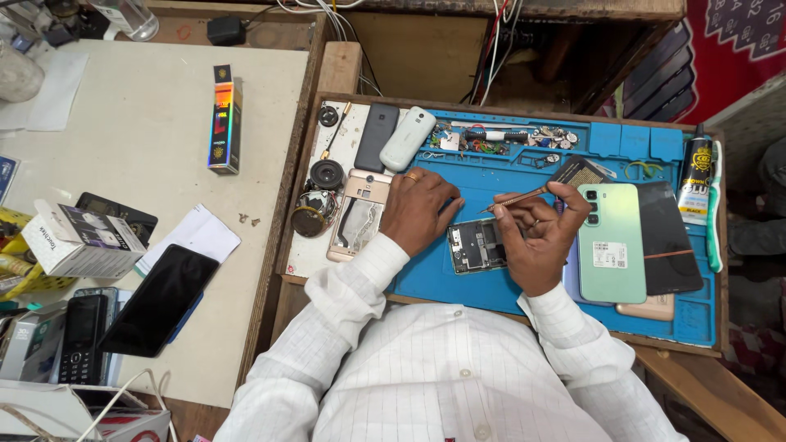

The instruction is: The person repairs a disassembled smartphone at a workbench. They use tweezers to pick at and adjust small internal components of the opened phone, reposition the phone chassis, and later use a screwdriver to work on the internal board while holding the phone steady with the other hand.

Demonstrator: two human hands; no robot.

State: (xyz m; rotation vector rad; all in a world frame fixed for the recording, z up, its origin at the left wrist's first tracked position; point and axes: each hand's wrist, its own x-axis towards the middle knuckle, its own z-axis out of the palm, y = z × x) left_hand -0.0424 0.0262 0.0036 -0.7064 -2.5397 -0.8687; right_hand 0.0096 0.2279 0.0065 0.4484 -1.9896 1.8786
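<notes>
Head view: opened phone [477,245] lies on blue mat [458,282] betw both hands. L hand [419,211] presses flat on its top edge, fingers spread; R hand [540,239] pinched round thin screwdriver [516,199]. Board looks light, stiff, fragile – best held by the edges. Wooden tray [299,176], cluttered bench, green phone [612,243] just beside R hand

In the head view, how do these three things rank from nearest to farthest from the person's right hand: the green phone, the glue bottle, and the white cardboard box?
Measured from the right hand:
1. Green phone, right beside the hand on the blue mat.
2. Glue bottle, at the mat's far right edge, beyond the phone.
3. White cardboard box, far across on the left table.
</notes>
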